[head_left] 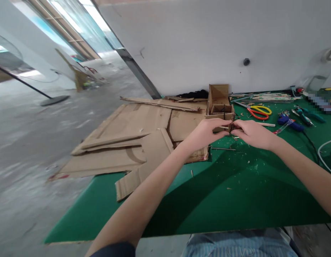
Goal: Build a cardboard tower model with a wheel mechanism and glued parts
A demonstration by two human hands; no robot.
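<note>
My left hand (205,132) and my right hand (254,133) meet fingertip to fingertip just in front of a small cardboard box (218,93). The box has a tall back panel and a smaller compartment at its front. Between the left thumb and fingers a thin, pale wooden stick (223,127) shows, pinched at the tips. The right thumb and fingers are also pinched together; whatever they hold is too small to make out. Behind the right hand a pale rod (266,124) sticks out to the right. A thin dark rod (223,148) lies below the hands.
Flat cardboard sheets (133,119) cover the table's left side, some overhanging its edge. Scissors (259,111) with red and yellow handles, a blue glue gun (291,123), pliers (303,116) and a bundle of thin sticks (272,96) lie right on the green table (208,200). A wall stands behind.
</note>
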